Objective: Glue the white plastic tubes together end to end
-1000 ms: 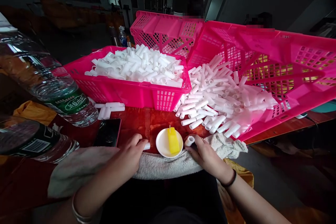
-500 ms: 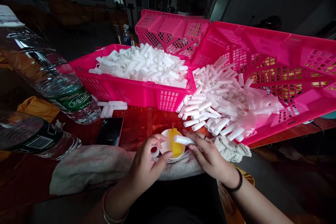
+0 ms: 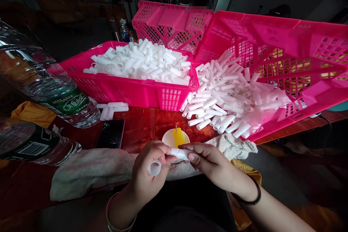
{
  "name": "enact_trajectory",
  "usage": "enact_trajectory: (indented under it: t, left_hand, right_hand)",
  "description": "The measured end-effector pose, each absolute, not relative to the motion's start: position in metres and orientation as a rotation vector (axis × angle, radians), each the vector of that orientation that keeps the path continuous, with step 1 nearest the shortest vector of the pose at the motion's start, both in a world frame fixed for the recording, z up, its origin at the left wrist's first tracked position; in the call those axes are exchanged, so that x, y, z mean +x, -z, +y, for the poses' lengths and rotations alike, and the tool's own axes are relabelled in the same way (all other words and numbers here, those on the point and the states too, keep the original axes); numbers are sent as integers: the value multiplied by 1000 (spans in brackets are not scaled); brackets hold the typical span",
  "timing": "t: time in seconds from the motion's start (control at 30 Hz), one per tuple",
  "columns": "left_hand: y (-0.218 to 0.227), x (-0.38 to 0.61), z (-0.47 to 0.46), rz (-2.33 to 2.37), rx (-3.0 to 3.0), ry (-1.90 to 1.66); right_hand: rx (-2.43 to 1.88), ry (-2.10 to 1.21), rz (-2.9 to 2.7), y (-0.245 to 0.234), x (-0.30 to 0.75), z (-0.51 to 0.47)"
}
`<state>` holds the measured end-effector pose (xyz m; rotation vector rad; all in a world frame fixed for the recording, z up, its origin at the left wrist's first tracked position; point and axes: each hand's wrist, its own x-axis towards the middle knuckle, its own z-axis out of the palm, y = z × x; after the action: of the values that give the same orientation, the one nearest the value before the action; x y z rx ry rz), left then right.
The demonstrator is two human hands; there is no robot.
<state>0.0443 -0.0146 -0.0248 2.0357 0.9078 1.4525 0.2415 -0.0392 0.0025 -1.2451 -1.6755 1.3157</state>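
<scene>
While a white tube (image 3: pixel 179 153) bridged your two hands, it lay just in front of the dish (image 3: pixel 166 138), hiding part of its near side. Your right hand (image 3: pixel 210 160) had its thumb and fingers clamped on the tube's three o'clock end. Your left hand (image 3: pixel 144 174) met the nine o'clock end with thumb and forefinger, though how firmly could not be told. Its other fingers were curled round a second tube (image 3: pixel 154 168), whose open mouth faced you.

That second tube seemed the likelier one to drop: had you loosened those fingers to shift the first, it could have slid out. Squeezing hard might have dented the wall. The dish, with its yellow block (image 3: pixel 178 137), sat at twelve o'clock, so near that a careless knuckle could have nudged it.

Farther out, the towel (image 3: pixel 92 172) ran to nine o'clock and the phone (image 3: pixel 111 134) lay at ten. A full basket (image 3: pixel 130 92) stood at eleven. At one o'clock, loose tubes (image 3: pixel 223 98) spilled from a tipped basket (image 3: pixel 282 40); bumping that heap might have set some rolling.
</scene>
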Motion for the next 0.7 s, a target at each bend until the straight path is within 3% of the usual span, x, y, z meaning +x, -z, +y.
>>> enact_trajectory:
  t: [0.17,0.37,0.43,0.6,0.7]
  left_hand:
    - [22,40,-13,772,2222,-1456]
    - [17,34,-13,663,2328,-1420]
    - [24,32,-11,754,2299,-1380]
    - [60,35,0,1084,2182,-1148]
    - [74,41,7,1141,2208,-933]
  right_hand:
    - [-1139,-1863,-1258,5,241,-36]
    - [-1028,-2024,-1108,8,242,-40]
    - [-1128,-1797,-1344,9,250,-34]
    - [-1264,-724,-1935,31,275,-3]
    - [-1187,-527,-2020,51,279,14]
